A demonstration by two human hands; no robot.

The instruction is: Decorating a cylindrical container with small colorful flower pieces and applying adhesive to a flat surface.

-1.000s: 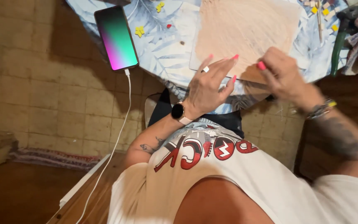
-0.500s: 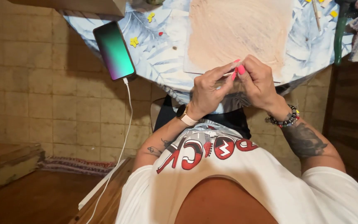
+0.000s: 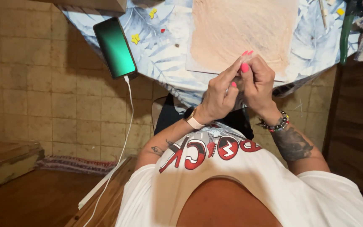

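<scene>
Head view shows me both hands brought together just above the near edge of the worktop, which carries a pale blue leaf-print cloth. The left hand and the right hand press against each other, fingers curled inward and tips meeting, pink nails showing at the top. Something small seems pinched between the tips of both hands, but it is hidden by the fingers themselves, so I cannot tell what it is or which hand really has it. Just beyond the hands lies a flat square board with its face smeared in a thin, streaky peach coat; the coat reaches most of the surface, though it looks uneven and lighter toward the near left corner, so I judge the covering laid down but not evened out. Neither hand touches the board now. To the left, a phone with a glowing green screen sits at the worktop's edge, its white cable hanging down toward the floor. A thin stick-like tool lies at the far right of the worktop, well apart from the hands. A watch sits on the left wrist, a beaded bracelet on the right.
</scene>
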